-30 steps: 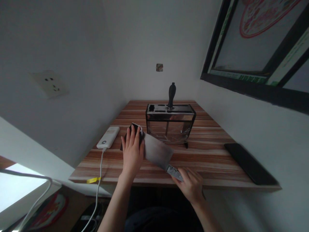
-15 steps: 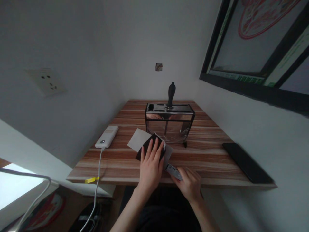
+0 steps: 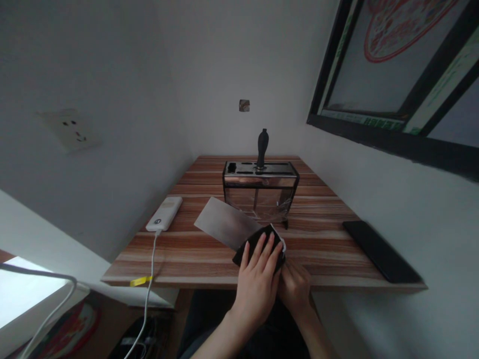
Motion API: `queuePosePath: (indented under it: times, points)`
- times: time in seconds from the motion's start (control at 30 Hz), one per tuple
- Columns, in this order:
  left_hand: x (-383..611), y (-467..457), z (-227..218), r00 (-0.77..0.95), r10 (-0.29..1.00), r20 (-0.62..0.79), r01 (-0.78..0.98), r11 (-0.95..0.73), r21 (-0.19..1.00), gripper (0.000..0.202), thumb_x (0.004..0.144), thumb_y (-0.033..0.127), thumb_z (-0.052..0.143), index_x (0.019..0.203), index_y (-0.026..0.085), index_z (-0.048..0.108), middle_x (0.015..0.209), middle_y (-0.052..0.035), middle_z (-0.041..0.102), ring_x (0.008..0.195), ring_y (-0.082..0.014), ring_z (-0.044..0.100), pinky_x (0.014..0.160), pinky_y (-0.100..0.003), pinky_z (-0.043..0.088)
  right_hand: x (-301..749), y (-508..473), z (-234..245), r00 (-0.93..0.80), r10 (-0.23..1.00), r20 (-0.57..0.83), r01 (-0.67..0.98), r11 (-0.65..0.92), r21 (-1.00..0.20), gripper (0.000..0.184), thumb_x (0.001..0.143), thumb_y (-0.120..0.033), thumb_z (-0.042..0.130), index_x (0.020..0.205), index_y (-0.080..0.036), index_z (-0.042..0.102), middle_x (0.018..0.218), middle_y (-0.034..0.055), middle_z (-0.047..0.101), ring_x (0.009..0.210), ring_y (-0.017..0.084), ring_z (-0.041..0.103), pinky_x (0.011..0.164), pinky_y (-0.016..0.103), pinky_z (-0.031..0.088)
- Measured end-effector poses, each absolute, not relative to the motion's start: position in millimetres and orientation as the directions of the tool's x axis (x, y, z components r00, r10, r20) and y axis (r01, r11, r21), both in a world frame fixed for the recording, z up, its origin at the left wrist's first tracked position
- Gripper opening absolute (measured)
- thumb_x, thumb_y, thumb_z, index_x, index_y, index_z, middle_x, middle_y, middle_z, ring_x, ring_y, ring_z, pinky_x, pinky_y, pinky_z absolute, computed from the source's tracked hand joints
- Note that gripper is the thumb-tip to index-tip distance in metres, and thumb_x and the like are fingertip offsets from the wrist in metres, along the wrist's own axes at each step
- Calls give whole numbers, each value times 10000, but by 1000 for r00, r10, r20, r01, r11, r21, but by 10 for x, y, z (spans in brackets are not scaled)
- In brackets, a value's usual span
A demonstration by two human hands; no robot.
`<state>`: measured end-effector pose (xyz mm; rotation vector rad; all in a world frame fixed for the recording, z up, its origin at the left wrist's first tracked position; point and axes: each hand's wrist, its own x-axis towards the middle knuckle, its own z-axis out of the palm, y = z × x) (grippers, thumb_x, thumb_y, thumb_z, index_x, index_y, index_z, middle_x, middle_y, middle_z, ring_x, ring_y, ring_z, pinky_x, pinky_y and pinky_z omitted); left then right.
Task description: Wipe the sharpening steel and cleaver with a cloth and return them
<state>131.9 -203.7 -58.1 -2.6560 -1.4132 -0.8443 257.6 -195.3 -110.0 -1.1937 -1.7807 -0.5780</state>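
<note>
On the table lies a cleaver with a broad grey blade (image 3: 228, 221), its far end pointing up and left. My left hand (image 3: 259, 269) presses a black cloth (image 3: 257, 238) over the blade near its handle end, fingers lying across the cloth. White edging shows at the cloth's right side. Close beside it, my right hand (image 3: 295, 285) is closed around the cleaver's handle at the table's front edge; the handle itself is hidden by both hands. Behind the blade stands a knife block (image 3: 258, 192) with clear sides, and a black-handled tool (image 3: 263, 148) stands upright in it.
A white power bank (image 3: 164, 213) with a white cable (image 3: 152, 264) lies at the left edge of the wooden table (image 3: 318, 209). At the right is a black phone-like slab (image 3: 381, 252). Yellow tape (image 3: 140, 281) sticks to the front edge. Walls enclose the table.
My left hand has slid the black cloth right and toward me along the blade, up to my right hand. More of the blade's far part shows; the handle is now covered.
</note>
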Motion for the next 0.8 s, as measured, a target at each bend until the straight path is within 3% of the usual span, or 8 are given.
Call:
queuePosePath:
  times: [0.27,0.53,0.8]
  points:
    - [1295,-2016,-544,432,771,467,806,-563,184,557,920,211,374,1436,285,177,1500,19,229,1385,-202,190,1102,-498,234,2586,-1951,-1107,-161,465,871,896,440,-69,297,897,-165,364,741,-153,617,638,87,662,599,167,577,615,280,424]
    - [1107,-1821,-469,305,804,510,872,-451,189,544,923,194,359,1435,276,197,1508,-3,213,1393,-220,157,1103,-502,195,2567,-1955,-1066,-185,531,827,908,414,-63,310,897,-363,461,682,-177,586,551,41,604,559,160,544,593,277,372]
    - [763,-1535,-394,163,797,581,921,-334,200,502,929,214,353,1421,249,259,1511,-39,215,1398,-227,133,1110,-507,125,2554,-1956,-1049,-178,522,834,905,419,-69,217,866,-324,523,739,-172,612,589,38,632,591,153,555,636,273,380]
